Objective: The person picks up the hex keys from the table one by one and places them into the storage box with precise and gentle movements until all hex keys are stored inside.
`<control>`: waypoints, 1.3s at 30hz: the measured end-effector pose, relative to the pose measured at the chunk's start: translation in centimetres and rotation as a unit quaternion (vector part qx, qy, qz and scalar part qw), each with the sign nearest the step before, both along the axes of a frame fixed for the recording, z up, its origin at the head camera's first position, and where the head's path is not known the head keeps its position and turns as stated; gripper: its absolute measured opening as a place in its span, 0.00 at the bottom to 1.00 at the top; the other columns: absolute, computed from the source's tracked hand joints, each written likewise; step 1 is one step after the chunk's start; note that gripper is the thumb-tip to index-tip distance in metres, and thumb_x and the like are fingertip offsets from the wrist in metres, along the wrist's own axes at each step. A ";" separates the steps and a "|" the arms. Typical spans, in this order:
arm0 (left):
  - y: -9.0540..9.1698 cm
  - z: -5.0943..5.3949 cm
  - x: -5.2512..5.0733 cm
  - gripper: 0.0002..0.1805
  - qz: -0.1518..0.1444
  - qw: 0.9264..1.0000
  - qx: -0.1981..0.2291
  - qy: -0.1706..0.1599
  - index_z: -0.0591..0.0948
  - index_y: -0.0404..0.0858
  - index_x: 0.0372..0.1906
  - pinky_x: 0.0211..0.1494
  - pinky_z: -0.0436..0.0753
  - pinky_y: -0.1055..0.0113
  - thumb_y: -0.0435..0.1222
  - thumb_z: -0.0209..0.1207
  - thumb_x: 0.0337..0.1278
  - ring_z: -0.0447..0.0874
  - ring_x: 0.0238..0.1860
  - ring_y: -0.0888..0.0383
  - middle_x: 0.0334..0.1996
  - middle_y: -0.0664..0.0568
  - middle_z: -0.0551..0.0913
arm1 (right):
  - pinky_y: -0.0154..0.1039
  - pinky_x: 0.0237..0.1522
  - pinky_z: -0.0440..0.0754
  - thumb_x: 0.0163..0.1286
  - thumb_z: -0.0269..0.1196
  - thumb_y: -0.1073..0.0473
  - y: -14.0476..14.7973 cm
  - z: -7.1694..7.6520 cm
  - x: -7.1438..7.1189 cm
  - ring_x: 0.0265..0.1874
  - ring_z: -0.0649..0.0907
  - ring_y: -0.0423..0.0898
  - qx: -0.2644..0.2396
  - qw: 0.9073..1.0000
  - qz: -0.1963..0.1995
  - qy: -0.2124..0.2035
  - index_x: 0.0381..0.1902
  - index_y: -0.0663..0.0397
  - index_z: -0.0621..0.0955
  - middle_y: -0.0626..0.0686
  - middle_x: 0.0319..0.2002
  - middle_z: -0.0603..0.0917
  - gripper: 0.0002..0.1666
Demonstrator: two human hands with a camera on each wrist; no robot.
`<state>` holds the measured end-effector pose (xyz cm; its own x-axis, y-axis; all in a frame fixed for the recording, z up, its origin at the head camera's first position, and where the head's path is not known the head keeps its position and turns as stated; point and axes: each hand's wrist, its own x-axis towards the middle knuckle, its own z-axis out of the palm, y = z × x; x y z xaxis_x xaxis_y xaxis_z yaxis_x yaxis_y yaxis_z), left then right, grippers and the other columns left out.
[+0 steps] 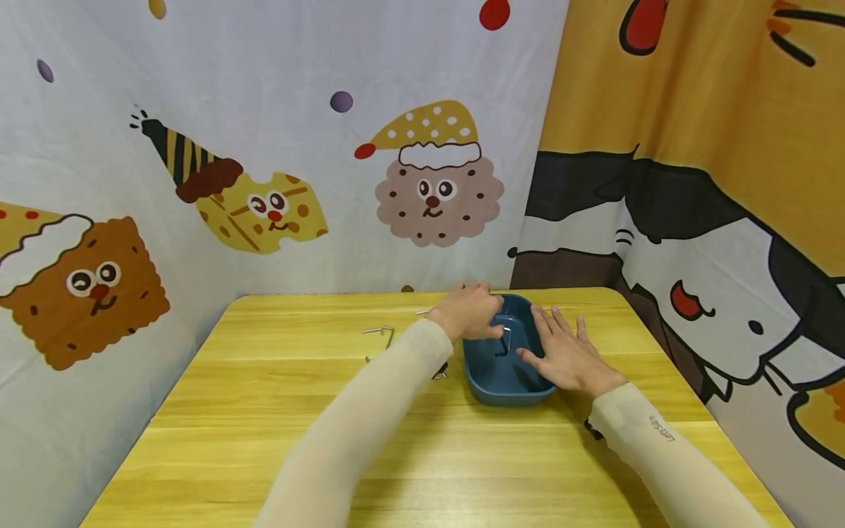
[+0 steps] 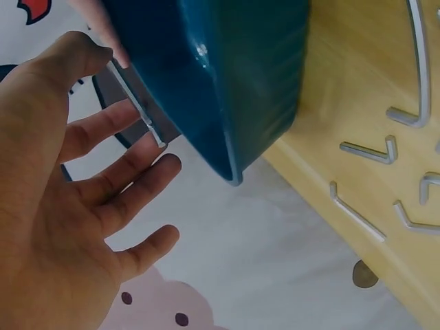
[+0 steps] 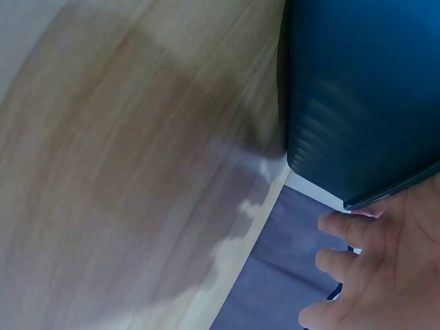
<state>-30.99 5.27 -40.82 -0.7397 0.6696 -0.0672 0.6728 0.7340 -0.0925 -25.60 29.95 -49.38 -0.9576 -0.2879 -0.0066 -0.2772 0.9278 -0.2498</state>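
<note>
Now, right of centre, the left hand [image 1: 465, 312], fingers parted, pinches a hex key [image 2: 128, 91]; the right hand [image 1: 574, 356], straight-fingered, touches the blue box [image 1: 510, 400].

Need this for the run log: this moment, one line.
left hand: pinches slim metal rod | right hand: touches blue bin | in bin: bent piece | table: loose L-shaped keys

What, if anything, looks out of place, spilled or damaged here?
Nothing stands out. The bin stands upright with the right hand at its rim, and the left hand holds a hex key. Other keys lie loose on the table, with no visible damage.
</note>
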 end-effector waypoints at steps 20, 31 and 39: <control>1.5 -1.4 -0.3 0.28 0.010 0.999 -0.027 -0.034 0.86 0.50 0.76 0.93 0.73 0.35 0.59 0.66 0.86 0.79 0.85 0.48 0.78 0.51 0.86 | 0.89 0.89 0.35 0.90 0.58 0.29 0.1 0.1 0.0 0.95 0.49 0.76 0.000 1.000 0.002 -0.001 0.97 0.63 0.48 0.70 0.96 0.53 0.62; 2.2 -1.2 0.1 0.27 0.017 0.998 -0.054 -0.031 0.86 0.53 0.78 0.94 0.71 0.36 0.59 0.65 0.87 0.76 0.88 0.49 0.84 0.50 0.81 | 0.88 0.89 0.34 0.90 0.59 0.30 0.0 0.1 0.0 0.96 0.49 0.75 0.003 1.000 -0.002 -0.004 0.97 0.62 0.48 0.70 0.96 0.52 0.62; 2.1 -1.4 0.1 0.33 0.008 0.998 -0.049 -0.030 0.78 0.54 0.87 0.93 0.72 0.36 0.59 0.63 0.89 0.76 0.87 0.50 0.85 0.50 0.78 | 0.88 0.89 0.34 0.90 0.59 0.29 -0.2 0.2 0.1 0.96 0.49 0.76 0.001 1.000 0.001 -0.006 0.97 0.64 0.48 0.71 0.96 0.52 0.62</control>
<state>-30.91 7.42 -42.27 -0.7428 0.6461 -0.1757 0.6678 0.7338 -0.1248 -25.51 29.79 -49.21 -0.9568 -0.2902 -0.0177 -0.2767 0.9275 -0.2513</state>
